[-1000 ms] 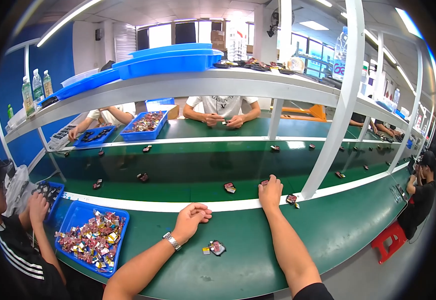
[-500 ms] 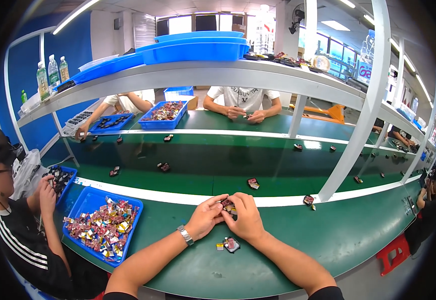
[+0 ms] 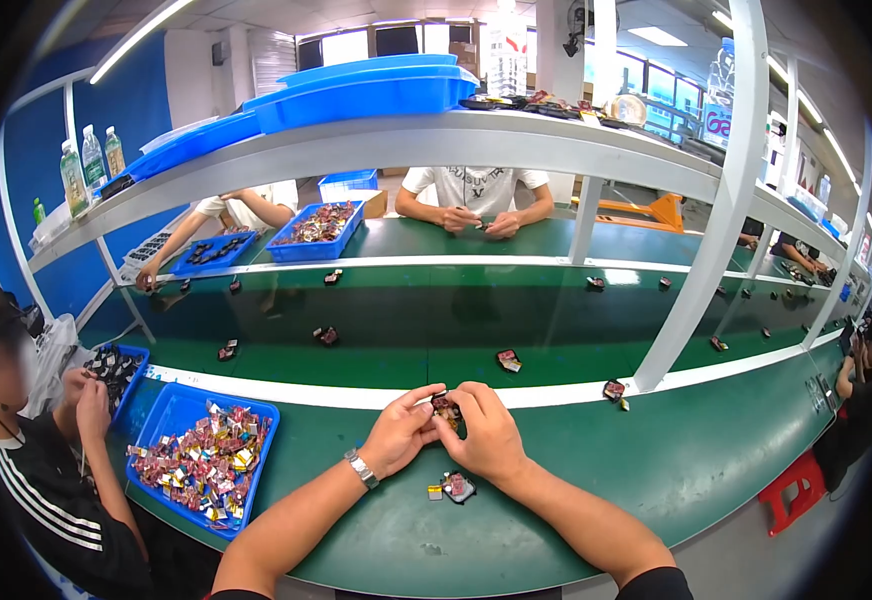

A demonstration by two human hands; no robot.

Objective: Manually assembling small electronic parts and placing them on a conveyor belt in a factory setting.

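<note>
Above the near part of the green bench, my left hand (image 3: 404, 432) and my right hand (image 3: 486, 432) are closed together around a small electronic assembly (image 3: 446, 410). It has a dark casing and reddish, gold-toned parts, though my fingers cover much of it. A watch with a metal band (image 3: 361, 468) is on my left wrist. Just below my hands, a similar small assembly (image 3: 459, 487) lies on the bench, with a small yellow-and-white piece (image 3: 435, 492) beside it.
To my left stands a blue tray (image 3: 274, 420) heaped with small red, white and yellow parts. A co-worker (image 3: 51, 470) sits beyond it. Several assemblies, including one (image 3: 509, 360), lie along the green conveyor (image 3: 406, 340). A white post (image 3: 701, 240) and shelf (image 3: 396, 140) rise ahead.
Both hands stay around the same assembly, with the fingers shifted slightly on it. The whole view has moved a little. The co-worker at left has lowered their hands slightly.
</note>
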